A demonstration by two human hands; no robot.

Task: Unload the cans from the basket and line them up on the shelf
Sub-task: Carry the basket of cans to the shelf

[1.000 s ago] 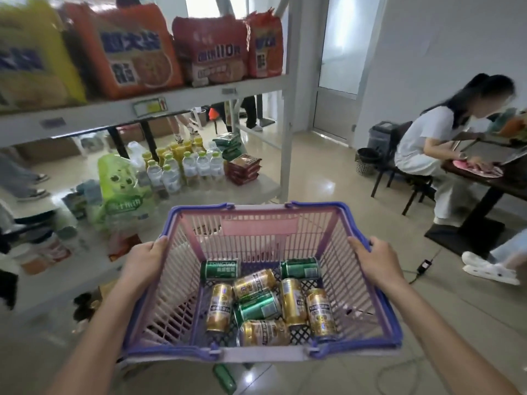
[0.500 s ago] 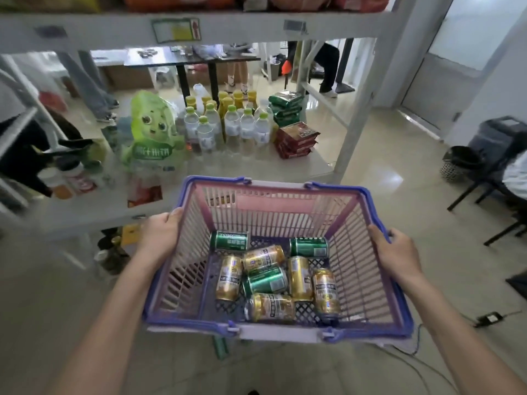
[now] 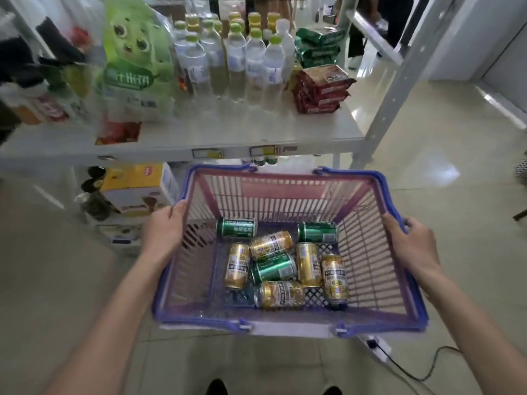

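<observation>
Since half a second ago the view has tipped further down and drawn closer to the shelf (image 3: 182,138), whose front edge now sits just beyond the far rim of the basket (image 3: 399,280); the cans inside lie much as they did. Both hands still carry the basket: the left hand (image 3: 165,232) grips the left rim with fingers curled over the edge, and the right hand (image 3: 413,246) clamps the right rim the same way. It is a pink slatted plastic basket with a blue rim, blue folded handles and a dark lattice floor. Eight cans lie on their sides on that floor. Three are green: one (image 3: 236,228) at the far left, one (image 3: 318,232) at the far right, one (image 3: 273,269) in the middle. Five are gold with dark label bands: one (image 3: 237,266) on the left, one (image 3: 271,245) angled near the centre, one (image 3: 308,263) and one (image 3: 335,279) on the right, one (image 3: 281,295) nearest the person. On the shelf stand clear bottles (image 3: 236,61) with green and yellow caps, a green cartoon-faced bag (image 3: 134,52) to their left and stacked red packets (image 3: 322,89) to their right.
</observation>
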